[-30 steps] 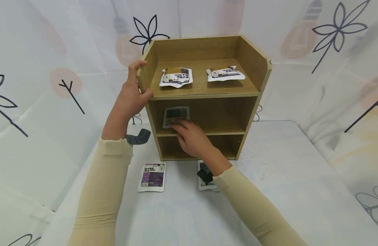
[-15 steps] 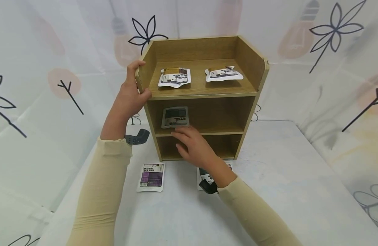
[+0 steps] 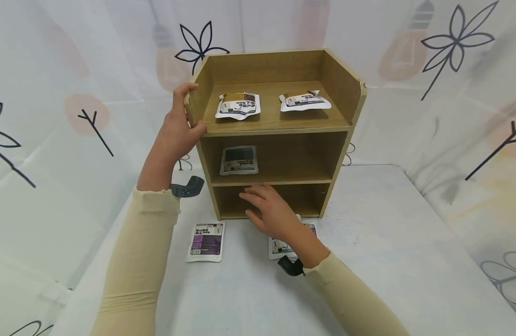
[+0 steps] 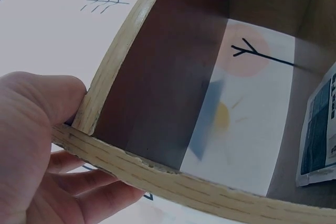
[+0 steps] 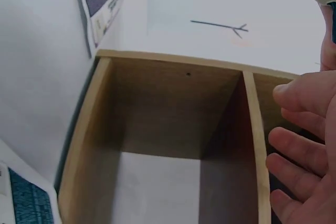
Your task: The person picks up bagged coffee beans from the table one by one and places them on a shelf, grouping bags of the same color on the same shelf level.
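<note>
A small wooden shelf unit stands on the table. My left hand grips the edge of its left side panel, thumb at the front and fingers on the outside, as the left wrist view confirms. A white pouch with a dark green label leans at the left of the middle compartment. My right hand hovers in front of the bottom compartment with relaxed, spread fingers and holds nothing. In the right wrist view the fingertips overlap the front edge of a shelf board.
Two white-and-gold pouches, one left and one right, lie on the top shelf. A purple-label pouch lies on the white table at front left. Beneath my right forearm, more pouches are partly hidden. A patterned cloth hangs behind.
My right hand has let go of the green-label pouch in the middle compartment and drawn back down and to the right. The left hand keeps its grip on the shelf unit.
</note>
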The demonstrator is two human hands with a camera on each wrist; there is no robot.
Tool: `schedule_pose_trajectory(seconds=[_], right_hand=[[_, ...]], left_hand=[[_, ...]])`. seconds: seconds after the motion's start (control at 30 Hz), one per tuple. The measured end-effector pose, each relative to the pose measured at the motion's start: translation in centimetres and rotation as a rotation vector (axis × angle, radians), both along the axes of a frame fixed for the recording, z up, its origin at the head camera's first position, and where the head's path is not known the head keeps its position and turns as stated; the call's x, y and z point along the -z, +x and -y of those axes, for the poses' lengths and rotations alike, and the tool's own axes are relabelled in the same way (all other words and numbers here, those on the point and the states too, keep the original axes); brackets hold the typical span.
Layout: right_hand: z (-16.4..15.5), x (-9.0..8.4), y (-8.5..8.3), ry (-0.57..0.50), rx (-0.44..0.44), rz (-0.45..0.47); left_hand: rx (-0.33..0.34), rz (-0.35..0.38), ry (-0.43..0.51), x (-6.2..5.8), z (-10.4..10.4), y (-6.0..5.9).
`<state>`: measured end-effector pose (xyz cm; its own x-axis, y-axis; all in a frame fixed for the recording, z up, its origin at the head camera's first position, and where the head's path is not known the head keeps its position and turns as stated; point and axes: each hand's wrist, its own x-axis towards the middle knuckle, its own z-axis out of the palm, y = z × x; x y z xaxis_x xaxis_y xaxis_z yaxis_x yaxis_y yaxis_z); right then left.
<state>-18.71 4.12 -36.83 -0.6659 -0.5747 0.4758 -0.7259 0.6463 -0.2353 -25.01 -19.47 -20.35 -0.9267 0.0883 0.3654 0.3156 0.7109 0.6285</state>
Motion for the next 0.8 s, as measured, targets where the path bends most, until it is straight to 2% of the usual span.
schedule_pose_trajectory(seconds=[0.37, 0.8], right_hand=[[-1.1, 1.2, 0.9, 0.103, 0.069, 0.159], [-3.3, 2.6, 1.5, 0.185, 0.073, 0.314]], left_hand=[[-0.034, -0.004, 0.016, 0.0, -0.3, 0.0], [0.003, -0.027, 0.052, 0.1, -0.1, 0.0]])
